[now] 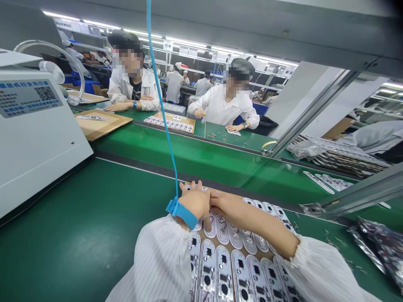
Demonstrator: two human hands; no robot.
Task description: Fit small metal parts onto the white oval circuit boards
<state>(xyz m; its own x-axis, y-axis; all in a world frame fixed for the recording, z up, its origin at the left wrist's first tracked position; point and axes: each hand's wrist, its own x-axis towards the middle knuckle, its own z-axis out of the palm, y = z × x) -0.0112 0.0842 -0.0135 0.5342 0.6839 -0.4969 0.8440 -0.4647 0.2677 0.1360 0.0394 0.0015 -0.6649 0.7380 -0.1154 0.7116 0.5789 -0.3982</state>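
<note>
My left hand (194, 202), with a blue wrist strap (185, 213) on it, lies over the far left part of a sheet of oval white circuit boards (223, 268). Its fingers are spread and stretched out across the boards. Beside it, my right hand (221, 203) reaches in from the right, touching or nearly touching the left. The right fingers are bent and pressed together, their tips partly behind my left hand; what they hold, if anything, is hidden. The boards stand in rows on brown cardboard (217, 242), with black chips and thin reddish wires on them.
A blue coiled cord (162, 105) runs from the strap upward. At left stands a white machine (40, 138). A green ledge (189, 147) and metal post (315, 109) separate two co-workers (138, 86) opposite. A silver bag (378, 247) and small scattered parts lie at right.
</note>
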